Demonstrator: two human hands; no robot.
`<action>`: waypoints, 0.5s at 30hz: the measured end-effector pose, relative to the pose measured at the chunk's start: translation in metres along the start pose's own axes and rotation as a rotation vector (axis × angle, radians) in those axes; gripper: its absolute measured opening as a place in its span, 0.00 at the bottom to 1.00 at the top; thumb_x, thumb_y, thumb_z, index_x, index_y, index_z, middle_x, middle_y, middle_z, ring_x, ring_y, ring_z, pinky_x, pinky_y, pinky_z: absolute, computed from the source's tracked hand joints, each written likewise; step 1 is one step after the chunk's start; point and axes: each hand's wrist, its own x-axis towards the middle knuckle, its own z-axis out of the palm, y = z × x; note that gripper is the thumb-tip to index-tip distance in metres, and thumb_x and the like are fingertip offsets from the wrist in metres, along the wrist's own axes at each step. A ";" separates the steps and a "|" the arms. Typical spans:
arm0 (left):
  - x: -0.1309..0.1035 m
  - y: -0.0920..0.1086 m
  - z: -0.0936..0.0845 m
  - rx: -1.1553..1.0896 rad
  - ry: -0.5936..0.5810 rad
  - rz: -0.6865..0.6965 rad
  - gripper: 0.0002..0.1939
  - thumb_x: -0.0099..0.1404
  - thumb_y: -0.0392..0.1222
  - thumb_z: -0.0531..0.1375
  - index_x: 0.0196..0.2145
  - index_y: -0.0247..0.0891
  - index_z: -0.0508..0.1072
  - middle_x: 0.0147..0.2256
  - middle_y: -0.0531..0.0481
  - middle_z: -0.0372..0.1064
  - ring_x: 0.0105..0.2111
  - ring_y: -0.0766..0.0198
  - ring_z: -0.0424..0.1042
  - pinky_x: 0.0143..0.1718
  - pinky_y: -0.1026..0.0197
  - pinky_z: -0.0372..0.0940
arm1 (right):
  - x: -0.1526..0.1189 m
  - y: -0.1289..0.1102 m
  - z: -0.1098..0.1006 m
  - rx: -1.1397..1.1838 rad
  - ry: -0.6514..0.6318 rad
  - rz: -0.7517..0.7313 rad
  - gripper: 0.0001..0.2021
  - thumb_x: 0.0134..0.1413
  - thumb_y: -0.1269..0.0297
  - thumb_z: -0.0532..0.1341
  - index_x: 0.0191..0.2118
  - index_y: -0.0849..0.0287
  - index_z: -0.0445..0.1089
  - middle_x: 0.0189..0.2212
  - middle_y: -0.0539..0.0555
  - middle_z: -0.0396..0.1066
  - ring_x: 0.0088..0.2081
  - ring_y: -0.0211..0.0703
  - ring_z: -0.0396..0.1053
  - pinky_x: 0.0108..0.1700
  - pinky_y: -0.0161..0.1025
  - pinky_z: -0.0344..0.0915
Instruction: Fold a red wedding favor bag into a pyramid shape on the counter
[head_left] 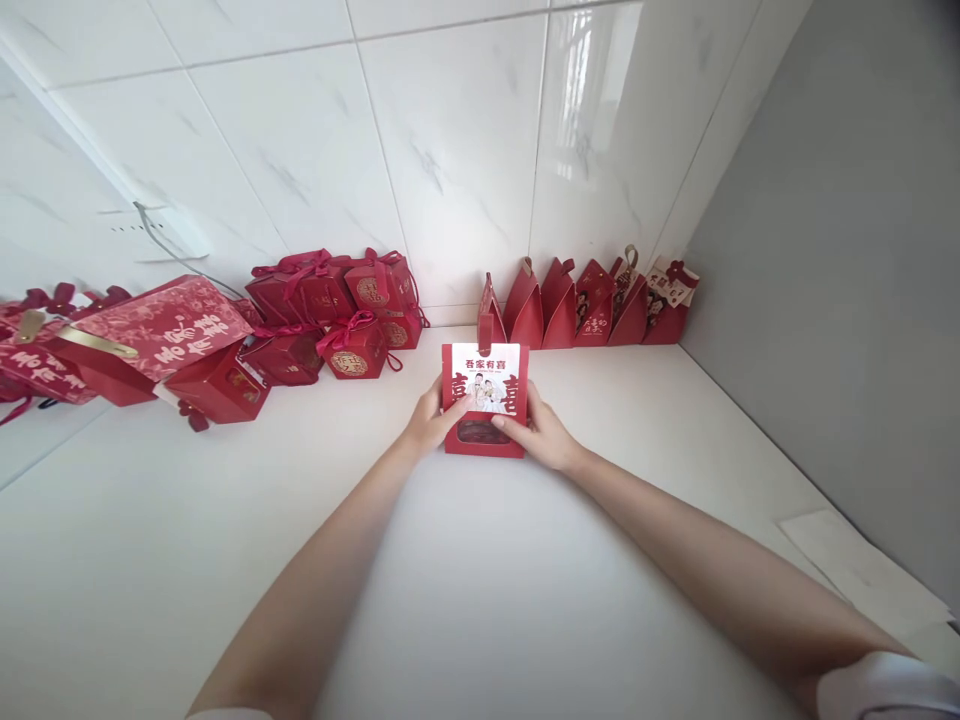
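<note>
At our far left, we see red boxes with pale lettering crowded together on the white counter, some cut off by the edge of the view. Just right of them a larger patterned box lies tilted, a pale gold strap stretched near its left side, and a thin cable runs down the tiled wall behind it. Under its right end we make out a plain red box, also tilted. Next comes a group of ribbon-tied boxes, some stacked, with gold emblems on a few. Near the middle, well clear of that group, our left hand has its grip closed on the left edge of a red favour box, thumb laid across the front. The box is upright in front of us, its white panel printed with two figures between red characters, above a dark window; we cannot tell whether its base touches the counter. Our right hand has its grip closed on the opposite edge, thumb near the window. Beyond, we find a row of peaked red boxes along the wall, ending near a grey panel. Flat pale sheets lie at our right.
</note>
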 end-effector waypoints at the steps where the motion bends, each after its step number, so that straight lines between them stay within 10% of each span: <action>1: -0.001 -0.013 0.004 -0.031 0.012 -0.020 0.32 0.62 0.60 0.62 0.56 0.36 0.68 0.56 0.39 0.71 0.56 0.46 0.70 0.56 0.51 0.66 | -0.001 0.006 0.001 -0.007 -0.035 0.003 0.35 0.55 0.50 0.66 0.64 0.55 0.54 0.57 0.60 0.69 0.56 0.55 0.69 0.58 0.51 0.65; 8: -0.009 -0.034 0.006 -0.213 -0.022 -0.099 0.38 0.64 0.63 0.57 0.63 0.36 0.62 0.60 0.38 0.66 0.59 0.44 0.66 0.60 0.48 0.62 | 0.005 0.014 -0.007 0.194 -0.117 0.058 0.32 0.60 0.47 0.61 0.66 0.53 0.55 0.65 0.55 0.61 0.63 0.50 0.62 0.64 0.46 0.60; 15: -0.016 -0.018 0.023 -0.186 0.212 -0.105 0.36 0.70 0.58 0.53 0.70 0.50 0.45 0.66 0.48 0.57 0.63 0.52 0.62 0.63 0.52 0.59 | 0.008 0.025 -0.003 0.255 0.182 0.298 0.34 0.62 0.43 0.57 0.69 0.47 0.51 0.64 0.52 0.63 0.62 0.52 0.64 0.62 0.50 0.63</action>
